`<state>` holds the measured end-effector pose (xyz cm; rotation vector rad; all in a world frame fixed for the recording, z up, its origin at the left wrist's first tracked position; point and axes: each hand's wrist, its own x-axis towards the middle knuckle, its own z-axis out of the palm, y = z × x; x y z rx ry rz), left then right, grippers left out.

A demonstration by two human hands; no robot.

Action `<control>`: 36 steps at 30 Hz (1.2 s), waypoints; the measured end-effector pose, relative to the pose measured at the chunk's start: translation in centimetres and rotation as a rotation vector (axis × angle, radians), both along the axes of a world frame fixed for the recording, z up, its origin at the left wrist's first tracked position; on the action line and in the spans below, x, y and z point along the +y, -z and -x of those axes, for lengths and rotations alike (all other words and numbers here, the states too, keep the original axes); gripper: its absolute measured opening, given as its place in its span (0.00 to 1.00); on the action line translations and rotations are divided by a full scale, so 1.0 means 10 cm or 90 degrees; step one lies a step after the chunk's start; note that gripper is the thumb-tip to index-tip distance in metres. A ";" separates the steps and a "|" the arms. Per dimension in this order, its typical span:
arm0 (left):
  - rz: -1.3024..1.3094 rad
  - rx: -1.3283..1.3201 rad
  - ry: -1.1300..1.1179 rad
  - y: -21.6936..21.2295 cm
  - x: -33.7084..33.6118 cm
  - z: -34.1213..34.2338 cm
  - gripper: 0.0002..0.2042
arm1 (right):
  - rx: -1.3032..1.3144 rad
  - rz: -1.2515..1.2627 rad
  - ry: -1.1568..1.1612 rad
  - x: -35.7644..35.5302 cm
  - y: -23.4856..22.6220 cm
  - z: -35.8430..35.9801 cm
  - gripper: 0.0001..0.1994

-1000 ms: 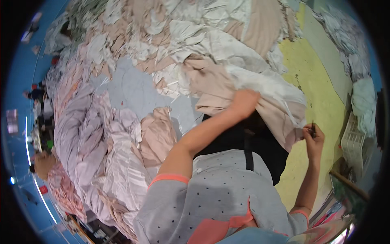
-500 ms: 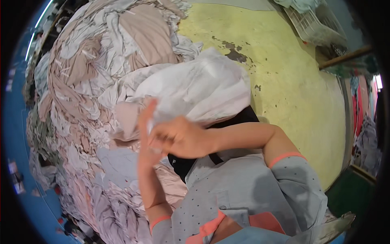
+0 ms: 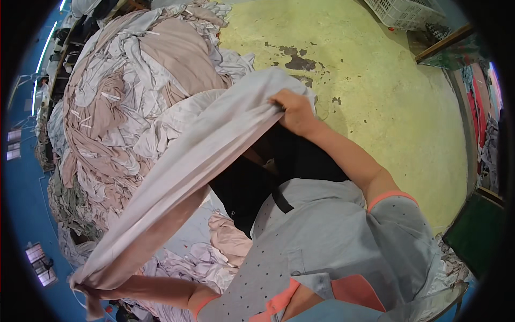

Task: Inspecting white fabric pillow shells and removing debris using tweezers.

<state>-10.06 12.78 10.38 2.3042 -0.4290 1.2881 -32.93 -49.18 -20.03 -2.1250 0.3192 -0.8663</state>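
The pale grey garment [image 3: 198, 161] is stretched taut as a long creased band in front of the clothing pile [image 3: 134, 80]. The right hand [image 3: 294, 110] clenches its upper end; the left hand [image 3: 88, 290] grips its lower end, fingers mostly hidden by cloth.

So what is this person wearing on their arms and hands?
Both hands are bare: no gloves on the left hand or the right hand. The forearms are uncovered. The short grey sleeves have small dark dots and end in coral-orange cuffs.
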 end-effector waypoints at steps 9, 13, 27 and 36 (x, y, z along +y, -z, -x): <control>0.186 0.426 -0.284 1.00 0.54 -0.19 0.19 | -0.152 0.060 0.043 -0.08 -0.65 -0.02 0.14; -0.143 0.593 0.543 1.72 -3.27 1.26 0.58 | -0.102 -0.028 -0.207 0.54 -1.01 -0.07 0.18; 0.697 0.242 0.251 1.18 -1.85 1.12 0.16 | 0.035 0.054 0.115 -0.20 -0.27 0.01 0.14; 0.485 0.367 -0.240 2.15 -0.28 0.68 0.15 | 0.069 -0.307 -0.106 -0.29 0.05 0.08 0.25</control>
